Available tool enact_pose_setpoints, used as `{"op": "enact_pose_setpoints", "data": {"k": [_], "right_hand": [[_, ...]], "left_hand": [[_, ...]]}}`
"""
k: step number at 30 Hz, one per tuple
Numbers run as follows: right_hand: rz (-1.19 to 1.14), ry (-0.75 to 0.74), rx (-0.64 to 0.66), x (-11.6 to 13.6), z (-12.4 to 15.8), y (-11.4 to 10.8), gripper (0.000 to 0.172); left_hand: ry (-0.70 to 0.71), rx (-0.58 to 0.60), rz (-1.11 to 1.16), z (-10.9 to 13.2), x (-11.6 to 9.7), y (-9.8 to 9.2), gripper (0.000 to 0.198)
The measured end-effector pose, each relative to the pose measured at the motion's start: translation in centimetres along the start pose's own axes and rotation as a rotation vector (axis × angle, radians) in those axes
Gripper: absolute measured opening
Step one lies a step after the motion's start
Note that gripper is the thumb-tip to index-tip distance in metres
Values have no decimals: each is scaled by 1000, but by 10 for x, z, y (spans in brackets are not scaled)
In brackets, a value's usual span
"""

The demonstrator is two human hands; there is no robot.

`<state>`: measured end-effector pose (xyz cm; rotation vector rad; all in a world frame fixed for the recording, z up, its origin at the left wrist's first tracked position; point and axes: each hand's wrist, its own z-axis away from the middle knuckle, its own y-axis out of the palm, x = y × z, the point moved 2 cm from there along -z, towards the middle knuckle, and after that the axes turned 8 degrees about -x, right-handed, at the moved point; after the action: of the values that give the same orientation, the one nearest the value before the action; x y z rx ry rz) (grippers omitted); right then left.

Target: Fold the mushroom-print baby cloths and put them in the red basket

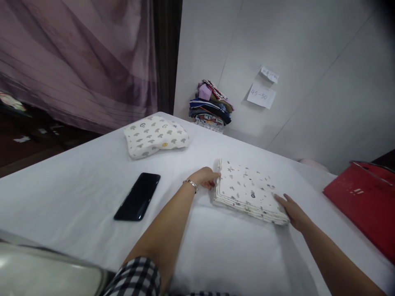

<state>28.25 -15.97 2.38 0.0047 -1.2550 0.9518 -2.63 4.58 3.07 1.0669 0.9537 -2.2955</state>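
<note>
Observed on white-covered table [77,193]: folded cloth [247,187], pale with small grey and dark prints, lying in several stacked layers between both hands. Seen at its left edge: left hand [204,178], with one fingertip against the layers and other fingers curled inward; in contact, but unable to say whether pinching or merely pressing. Seen at its right edge: right hand [292,213], with one digit touching the top face near the edge and another extended just beside; remaining fingers hidden from this angle, so grasp versus loose contact not determinable. Noted on left wrist: silvery bracelet [191,184]; higher on same arm, black-and-white checked sleeve [137,277]. Left of left forearm: black phone [138,197], lying flat, apart from the folded cloth. Further back, near far corner: second cloth [154,137], off-white with grey mushroom-like prints, slightly rumpled. At right side of table: red item [361,201], partly cut off by frame. Beyond far table edge, near wall [308,61]: pile of folded textiles [211,105], mixed colours. Stuck on wall: two paper notes [261,95], lower one reading "45-50". Behind at left: purplish curtain [92,53].
</note>
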Motion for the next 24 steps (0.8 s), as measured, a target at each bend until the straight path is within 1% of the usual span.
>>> {"op": "enact_pose_setpoints", "data": {"k": [2, 5, 8, 10, 12, 14, 15, 17, 20, 22, 24], "right_hand": [[87, -14, -21, -1, 5, 1, 98], [130, -74, -54, -1, 11, 1, 94], [215, -126, -74, -3, 5, -5, 95], [384, -176, -110, -2, -3, -11, 97], [571, -301, -180, 4, -11, -15, 96], [655, -490, -242, 15, -12, -9, 88], [654, -592, -249, 21, -9, -2, 82], [620, -779, -208, 35, 3, 23, 71], [644, -1018, -48, 55, 30, 78, 68], [700, -1098, 70, 65, 47, 117, 66], [742, -1123, 164, 72, 60, 150, 66]], "left_hand": [[-7, -1, 22, -2, 1, 0, 48], [-20, -8, 53, -6, 3, -1, 53], [-31, -71, 98, -12, 7, -4, 52], [-21, -124, 120, -16, 9, -6, 48], [-7, -164, 135, -18, 9, -6, 44], [-1, -186, 154, -18, 7, -3, 42], [1, -191, 164, -18, 6, -1, 40], [4, -195, 177, -17, 3, 5, 36], [13, -185, 179, -16, -1, 13, 27], [19, -173, 171, -16, -2, 16, 22], [29, -169, 155, -17, -1, 17, 17]]}}
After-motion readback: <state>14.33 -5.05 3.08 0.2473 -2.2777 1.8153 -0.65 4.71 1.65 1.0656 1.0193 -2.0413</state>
